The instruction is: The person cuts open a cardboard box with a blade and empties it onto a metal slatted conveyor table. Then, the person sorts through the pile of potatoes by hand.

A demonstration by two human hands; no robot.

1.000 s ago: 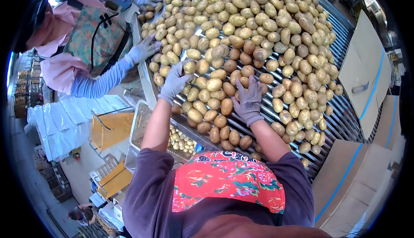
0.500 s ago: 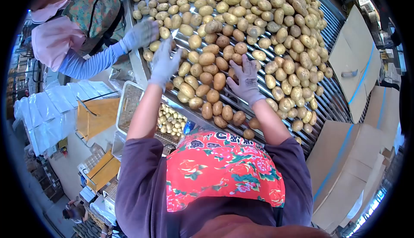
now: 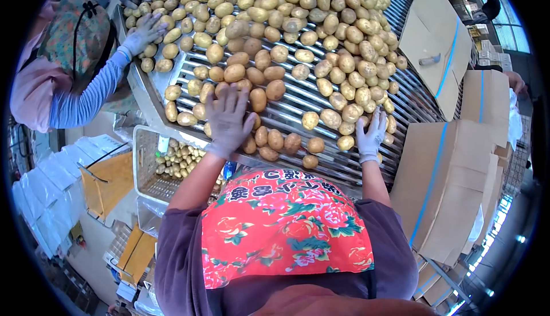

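Note:
Potatoes [image 3: 269,75] lie spread over a sorting table of metal rollers [image 3: 289,107], heaped at its far side. My left hand [image 3: 229,121], in a pale glove, is open with fingers spread over browner potatoes near the table's front edge. It touches them without gripping one. My right hand [image 3: 372,137], also gloved, lies open on the rollers at the right. Its fingers rest against the near edge of another group of potatoes [image 3: 346,113]. Bare rollers and a few loose potatoes lie between my hands.
A co-worker's gloved hands [image 3: 143,34] touch potatoes at the table's left end. A plastic crate [image 3: 143,161] with small potatoes stands below the front edge. Cardboard boxes [image 3: 452,184] and an upright cardboard flap [image 3: 432,47] flank the right side.
My view has turned right. My right hand has moved right, from the brown potatoes to the right-hand group. My left hand has shifted onto the brown potatoes. The co-worker's second hand now shows.

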